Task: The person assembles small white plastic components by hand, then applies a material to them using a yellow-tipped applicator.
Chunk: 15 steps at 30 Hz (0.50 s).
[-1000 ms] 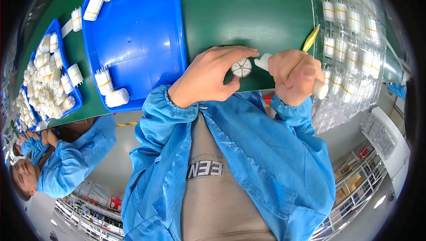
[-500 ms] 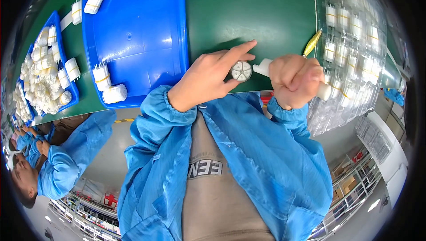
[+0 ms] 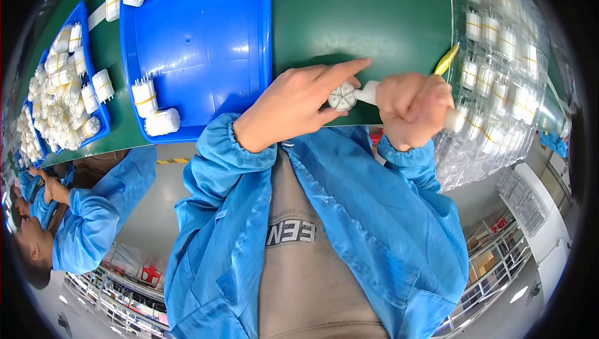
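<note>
Since a moment ago, both hands have slid a little up the green table (image 3: 362, 21), and my left pointer finger now sticks out straighter. My left hand (image 3: 293, 105) pinches the small round white plastic part (image 3: 342, 96) between thumb and fingers. It looks like a little wheel, with thin lines going out from its middle like a star. My right hand (image 3: 413, 109) has its grip closed tight around a white plastic tube (image 3: 368, 93), whose end meets the round part. Both sit over the near edge of the table. A big blue plastic tray (image 3: 199, 39) lies to my left with a few white bundles (image 3: 155, 109) in it. Clear plastic trays (image 3: 499, 58) of white parts are on my right, and a yellow tool (image 3: 447, 60) lies beside them.
</note>
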Available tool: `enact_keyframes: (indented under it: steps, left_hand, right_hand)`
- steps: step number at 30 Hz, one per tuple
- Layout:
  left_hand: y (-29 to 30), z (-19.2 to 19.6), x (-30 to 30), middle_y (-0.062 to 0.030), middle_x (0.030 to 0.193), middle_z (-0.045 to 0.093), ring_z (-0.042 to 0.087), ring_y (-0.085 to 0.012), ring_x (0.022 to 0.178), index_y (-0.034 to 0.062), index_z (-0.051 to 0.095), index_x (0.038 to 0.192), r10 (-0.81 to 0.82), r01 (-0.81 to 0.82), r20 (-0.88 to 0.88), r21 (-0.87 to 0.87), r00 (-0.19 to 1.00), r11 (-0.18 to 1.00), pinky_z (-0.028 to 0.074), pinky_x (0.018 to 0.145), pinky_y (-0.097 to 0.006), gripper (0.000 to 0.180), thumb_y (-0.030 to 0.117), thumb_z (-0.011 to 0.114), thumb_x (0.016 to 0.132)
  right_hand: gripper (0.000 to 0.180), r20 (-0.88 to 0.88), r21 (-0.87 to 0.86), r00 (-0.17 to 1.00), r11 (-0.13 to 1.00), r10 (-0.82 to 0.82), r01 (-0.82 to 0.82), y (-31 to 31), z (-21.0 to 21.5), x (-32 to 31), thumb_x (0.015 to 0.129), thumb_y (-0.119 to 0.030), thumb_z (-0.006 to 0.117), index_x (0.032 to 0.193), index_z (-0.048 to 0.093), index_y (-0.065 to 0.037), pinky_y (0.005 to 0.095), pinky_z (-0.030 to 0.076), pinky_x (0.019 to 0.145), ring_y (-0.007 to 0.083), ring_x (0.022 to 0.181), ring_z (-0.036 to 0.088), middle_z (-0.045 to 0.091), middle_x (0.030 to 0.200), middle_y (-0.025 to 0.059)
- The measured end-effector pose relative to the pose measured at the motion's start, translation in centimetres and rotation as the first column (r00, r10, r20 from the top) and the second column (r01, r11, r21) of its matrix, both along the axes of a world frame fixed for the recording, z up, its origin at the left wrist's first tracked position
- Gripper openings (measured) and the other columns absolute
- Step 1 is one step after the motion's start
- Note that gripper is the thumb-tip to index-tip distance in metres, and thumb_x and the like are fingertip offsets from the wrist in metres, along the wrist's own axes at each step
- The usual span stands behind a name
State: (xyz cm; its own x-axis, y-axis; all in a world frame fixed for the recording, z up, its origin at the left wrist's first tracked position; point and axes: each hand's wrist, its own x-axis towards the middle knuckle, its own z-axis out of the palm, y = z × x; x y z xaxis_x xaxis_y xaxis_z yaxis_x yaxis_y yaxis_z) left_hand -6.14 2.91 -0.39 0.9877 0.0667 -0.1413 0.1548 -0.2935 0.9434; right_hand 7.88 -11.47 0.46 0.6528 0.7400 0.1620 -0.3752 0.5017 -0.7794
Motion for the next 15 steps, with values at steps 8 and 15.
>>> enact_keyframes:
  steps: [8, 15]
  left_hand:
    - [-0.4, -1.6, -0.1, -0.0156, 0.146, 0.053, 0.057, -0.0422, 0.123, 0.0102, 0.032, 0.156, 0.044, -0.034, 0.229, -0.048, 0.972, 0.998, 0.049, 0.103, -0.046, 0.088, -0.01, 0.063, 0.076]
    - [-0.2, 0.5, -0.8, -0.0135, 0.137, 0.062, 0.064, -0.0403, 0.112, 0.011, 0.033, 0.156, 0.136, -0.141, 0.06, 0.081, 0.989, 0.987, 0.055, 0.095, -0.043, 0.095, 0.003, 0.079, 0.073]
  right_hand:
    - [0.043, 0.425, -0.099, 0.905, 0.995, 0.012, 0.033, 0.7, 0.0, -0.8, 0.104, -0.018, 0.052, 0.066, 0.046, 0.001, 0.032, 0.033, 0.04, 0.0157, 0.042, 0.042, 0.05, 0.053, 0.0068]
    - [0.042, 0.163, 0.044, 0.987, 0.999, 0.013, -0.02, 0.3, -0.2, -0.6, 0.105, -0.019, 0.051, 0.069, 0.048, 0.003, 0.0329, 0.035, 0.041, 0.0168, 0.044, 0.045, 0.052, 0.054, 0.0085]
